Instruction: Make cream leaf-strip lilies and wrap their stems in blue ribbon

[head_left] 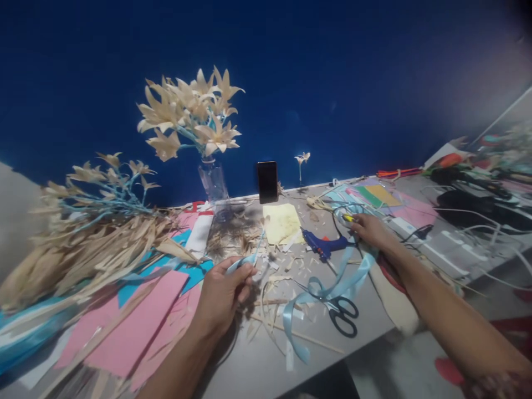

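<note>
Pinched in my left hand (228, 288) is a thin flower stem (260, 244) with light blue ribbon along it and a small pale tip. My right hand (369, 230) is closed on a small yellow object (348, 218) whose kind I cannot make out. Beneath that hand lies a blue glue gun (324, 244), pointing left. A length of light blue ribbon (291, 316) curls across the table between my hands. Black-handled scissors (343, 316) rest on the table close to the ribbon. A yellow paper sheet (283, 224) lies beyond my left hand.
Pale lily-like flowers (199, 119) stand in a clear bottle (214, 185). A dark phone (267, 182) leans against the blue wall. Dried husks (91, 255) and pink paper (137, 327) cover the left side. A power strip (440, 249) and cables lie at right.
</note>
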Demonstrator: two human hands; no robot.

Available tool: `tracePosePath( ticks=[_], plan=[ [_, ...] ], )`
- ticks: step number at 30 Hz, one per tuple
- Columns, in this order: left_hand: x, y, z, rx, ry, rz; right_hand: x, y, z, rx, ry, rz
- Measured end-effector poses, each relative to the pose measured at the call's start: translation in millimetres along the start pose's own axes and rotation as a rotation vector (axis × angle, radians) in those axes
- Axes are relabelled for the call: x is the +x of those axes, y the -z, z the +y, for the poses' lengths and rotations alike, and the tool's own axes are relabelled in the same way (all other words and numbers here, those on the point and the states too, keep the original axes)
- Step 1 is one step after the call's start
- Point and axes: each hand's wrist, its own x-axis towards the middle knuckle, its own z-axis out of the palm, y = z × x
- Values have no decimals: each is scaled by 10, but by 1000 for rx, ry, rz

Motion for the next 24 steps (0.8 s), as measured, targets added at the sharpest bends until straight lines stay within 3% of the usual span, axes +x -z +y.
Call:
tracePosePath(
  ticks=[5,12,16,20,24],
  plan=[
    [-8,-33,40,13,15,16,-85,183,213,152,-7,34],
    [-22,-67,89,29,33,56,-173,370,492,62,4,39],
    [-20,-79,108,27,63,116,-235,373,365,1,72,-53],
    [-16,-96,118,35,57,104,-290,335,153,-35,144,-132],
    [-40,-129,109,34,44,88,-332,332,-84,-76,122,-38]
  ],
)
